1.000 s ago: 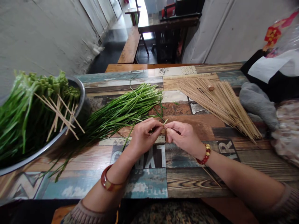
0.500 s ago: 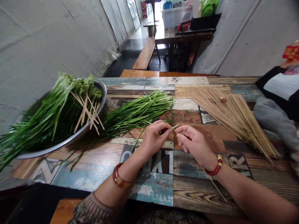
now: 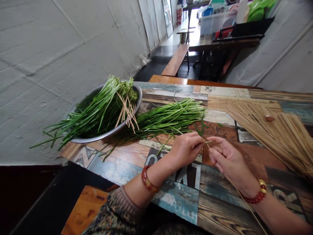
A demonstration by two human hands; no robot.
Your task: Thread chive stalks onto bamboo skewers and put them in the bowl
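My left hand (image 3: pixel 187 148) is closed in a pinch on a green chive stalk (image 3: pixel 209 141), whose pale end pokes out past the fingertips. Facing it, my right hand (image 3: pixel 227 156) pinches a thin bamboo skewer (image 3: pixel 245 199) close to its tip. The skewer's long end slants down under my right wrist toward the front of the table. Its tip meets the chive end between the two hands; whether it pierces the stalk is too small to tell. Loose chives (image 3: pixel 171 114) lie in a pile just beyond my left hand.
At the left, a metal bowl (image 3: pixel 105 137) holds chives bundled on skewers (image 3: pixel 127 111), whose ends stick out over the rim. Many bare bamboo skewers (image 3: pixel 288 140) are spread at the right, with a small brown object (image 3: pixel 269 118) on them. A bench (image 3: pixel 176 60) stands behind the table.
The view has turned left, so everything sits further right in it. Both hands keep their pinch at about the same spot over the table, fingertips still close together.
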